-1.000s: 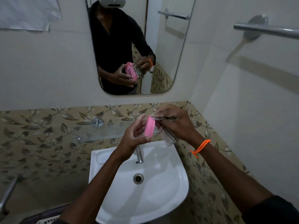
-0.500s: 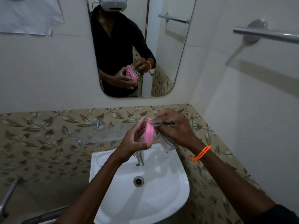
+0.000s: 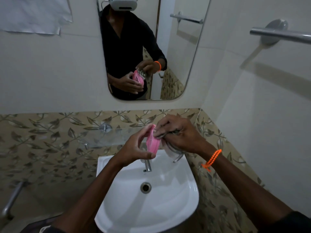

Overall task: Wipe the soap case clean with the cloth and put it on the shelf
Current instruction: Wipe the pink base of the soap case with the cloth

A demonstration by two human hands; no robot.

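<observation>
Tiled bathroom, white sink [image 3: 117, 165] below a wall mirror [image 3: 185, 64]. Pink soap case [image 3: 152, 142] held on edge above the tap [image 3: 148, 165], gripped by left hand [image 3: 134, 148] between thumb and curled fingers. Right hand [image 3: 178, 133], just right of case, clutches the cloth [image 3: 170, 151] bunched against its face. Glass shelf [image 3: 101, 135] behind, left.

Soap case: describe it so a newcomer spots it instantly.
Find the white sink; directly above its tap two hands meet. The left hand holds the soap case on edge: the only pink thing, against the striped cloth.
</observation>
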